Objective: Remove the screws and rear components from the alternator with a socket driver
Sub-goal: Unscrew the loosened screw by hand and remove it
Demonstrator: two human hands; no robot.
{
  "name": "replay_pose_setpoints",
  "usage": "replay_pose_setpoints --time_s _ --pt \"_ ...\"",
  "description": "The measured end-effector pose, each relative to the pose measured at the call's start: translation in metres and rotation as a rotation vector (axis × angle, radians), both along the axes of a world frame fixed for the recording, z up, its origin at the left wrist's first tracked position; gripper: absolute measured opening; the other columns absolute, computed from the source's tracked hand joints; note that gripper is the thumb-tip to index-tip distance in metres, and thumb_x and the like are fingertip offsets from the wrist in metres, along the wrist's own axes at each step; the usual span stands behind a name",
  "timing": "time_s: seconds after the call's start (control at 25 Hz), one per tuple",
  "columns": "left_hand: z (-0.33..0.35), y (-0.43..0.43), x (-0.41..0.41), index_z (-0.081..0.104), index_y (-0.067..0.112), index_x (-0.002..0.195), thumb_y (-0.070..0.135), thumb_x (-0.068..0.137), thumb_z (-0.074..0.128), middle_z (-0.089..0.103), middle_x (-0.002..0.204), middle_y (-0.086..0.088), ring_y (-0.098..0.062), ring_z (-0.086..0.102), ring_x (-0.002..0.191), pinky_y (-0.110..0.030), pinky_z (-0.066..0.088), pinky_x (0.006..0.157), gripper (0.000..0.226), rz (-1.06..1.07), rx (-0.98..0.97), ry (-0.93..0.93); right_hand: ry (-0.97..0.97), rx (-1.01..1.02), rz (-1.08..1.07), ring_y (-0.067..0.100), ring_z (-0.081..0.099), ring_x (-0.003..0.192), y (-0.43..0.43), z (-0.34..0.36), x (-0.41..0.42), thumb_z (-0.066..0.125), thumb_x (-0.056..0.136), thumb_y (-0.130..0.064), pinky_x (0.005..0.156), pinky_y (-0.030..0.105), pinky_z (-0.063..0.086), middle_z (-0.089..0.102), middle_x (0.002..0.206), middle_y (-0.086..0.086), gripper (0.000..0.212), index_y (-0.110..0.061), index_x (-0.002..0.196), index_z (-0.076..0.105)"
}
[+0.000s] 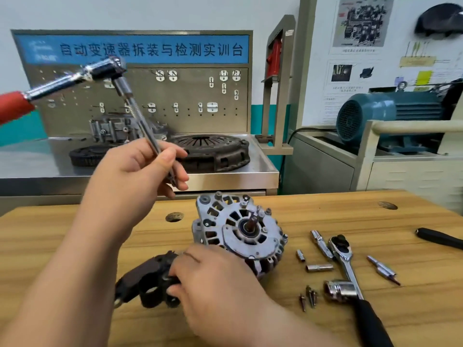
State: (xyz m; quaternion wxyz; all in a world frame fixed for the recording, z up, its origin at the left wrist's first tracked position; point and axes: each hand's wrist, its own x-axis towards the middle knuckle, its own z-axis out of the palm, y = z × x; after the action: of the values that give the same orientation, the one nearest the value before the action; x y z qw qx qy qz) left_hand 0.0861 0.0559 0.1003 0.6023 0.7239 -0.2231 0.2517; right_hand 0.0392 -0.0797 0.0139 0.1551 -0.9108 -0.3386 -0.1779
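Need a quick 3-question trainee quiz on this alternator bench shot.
1. True or false: the left hand holds the extension bar clear of the alternator.
2. What does the right hand grip? A) black rear cover B) a socket C) the black-handled ratchet
3. Fill in: the loose screws lie on the ____ bench, right of the alternator.
Key: 1 true; 2 A; 3 wooden.

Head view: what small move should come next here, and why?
Probably release the black cover beside the alternator. It is off the housing, and the left hand holds the socket driver only by its shaft, so the right hand seems needed at the red handle.
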Motion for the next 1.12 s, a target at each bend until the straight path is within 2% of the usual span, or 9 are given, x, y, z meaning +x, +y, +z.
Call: replay_pose_setpoints --time_s 0.12,0.28,0.48,0.6,0.76,0.84,0.92,1.0,1.12 --pt "-0.016 0.006 -0.012 0.061 0.008 0.084 0.006 0.096 0.043 0.065 0.061 -0.003 -0.018 0.062 0.057 -0.022 0.048 0.046 0.022 0.011 0.063 0.118 -0.025 -0.221 -0.125 0.022 0.061 0.076 0.034 -0.009 -0.007 0.066 0.081 -0.028 0.059 0.031 0.042 0.063 0.087 0.002 0.017 -0.015 0.092 0.068" --pt "-0.033 0.006 -0.026 0.054 0.003 0.081 0.000 0.096 0.041 0.062 0.056 -0.003 -0.016 0.061 0.053 -0.021 0.048 0.045 0.020 -0.032 0.037 0.251 0.060 -0.326 -0.086 0.041 0.049 0.105 0.056 -0.030 0.001 0.038 0.097 -0.001 0.067 0.043 0.032 0.050 0.116 0.027 0.027 0.010 0.118 0.051" --pt "-0.045 -0.001 -0.036 0.052 0.003 0.081 -0.002 0.095 0.041 0.061 0.055 -0.003 -0.017 0.060 0.053 -0.021 0.046 0.044 0.019 -0.044 0.071 0.301 0.247 -0.230 -0.116 0.041 0.052 0.106 0.049 -0.037 0.001 0.042 0.098 -0.008 0.072 0.041 0.043 0.051 0.116 0.024 0.026 0.005 0.119 0.051" --pt "-0.048 -0.006 -0.040 0.053 0.003 0.084 -0.003 0.095 0.041 0.061 0.056 -0.003 -0.016 0.058 0.053 -0.021 0.046 0.045 0.018 -0.070 0.107 0.286 0.403 0.055 -0.048 0.034 0.060 0.096 0.027 -0.015 -0.008 0.051 0.091 -0.015 0.081 0.038 0.054 0.065 0.104 0.016 0.023 -0.005 0.106 0.066" --pt "-0.043 -0.011 -0.041 0.057 0.007 0.088 -0.002 0.095 0.043 0.062 0.057 -0.001 -0.011 0.056 0.050 -0.020 0.046 0.046 0.019 -0.064 0.211 0.224 0.395 0.584 -0.045 0.014 0.066 0.067 -0.033 0.039 -0.023 0.053 0.085 -0.011 0.058 0.031 0.056 0.071 0.078 0.000 0.025 -0.027 0.079 0.072" --pt "-0.037 -0.018 -0.043 0.058 0.011 0.088 0.001 0.095 0.044 0.064 0.059 0.000 -0.012 0.060 0.053 -0.021 0.046 0.048 0.019 -0.072 0.286 0.196 0.287 0.832 -0.078 0.014 0.067 0.067 -0.065 0.067 -0.023 0.055 0.088 -0.015 0.049 0.031 0.055 0.071 0.080 -0.003 0.023 -0.035 0.084 0.065" --pt "-0.031 -0.030 -0.044 0.058 0.015 0.086 0.005 0.094 0.046 0.065 0.061 0.001 -0.011 0.061 0.055 -0.021 0.046 0.050 0.018 -0.110 0.393 0.191 0.263 0.997 -0.062 0.007 0.067 0.077 -0.086 0.084 -0.019 0.060 0.088 -0.027 0.053 0.024 0.053 0.071 0.090 -0.010 0.013 -0.034 0.100 0.061" --pt "-0.026 -0.043 -0.044 0.057 0.019 0.082 0.008 0.094 0.048 0.064 0.060 0.006 -0.008 0.061 0.055 -0.020 0.045 0.051 0.018 -0.144 0.556 0.179 0.321 1.097 0.016 0.006 0.068 0.084 -0.095 0.096 -0.014 0.061 0.083 -0.041 0.057 0.025 0.053 0.072 0.097 -0.007 0.026 -0.033 0.107 0.058" --pt "-0.017 -0.062 -0.040 0.056 0.028 0.079 0.017 0.093 0.050 0.063 0.063 0.014 -0.001 0.058 0.057 -0.024 0.049 0.058 0.019 -0.136 0.841 0.124 0.318 1.215 0.122 0.016 0.070 0.080 -0.104 0.106 -0.011 0.058 0.080 -0.043 0.046 0.028 0.049 0.073 0.099 0.002 0.029 -0.028 0.105 0.059"
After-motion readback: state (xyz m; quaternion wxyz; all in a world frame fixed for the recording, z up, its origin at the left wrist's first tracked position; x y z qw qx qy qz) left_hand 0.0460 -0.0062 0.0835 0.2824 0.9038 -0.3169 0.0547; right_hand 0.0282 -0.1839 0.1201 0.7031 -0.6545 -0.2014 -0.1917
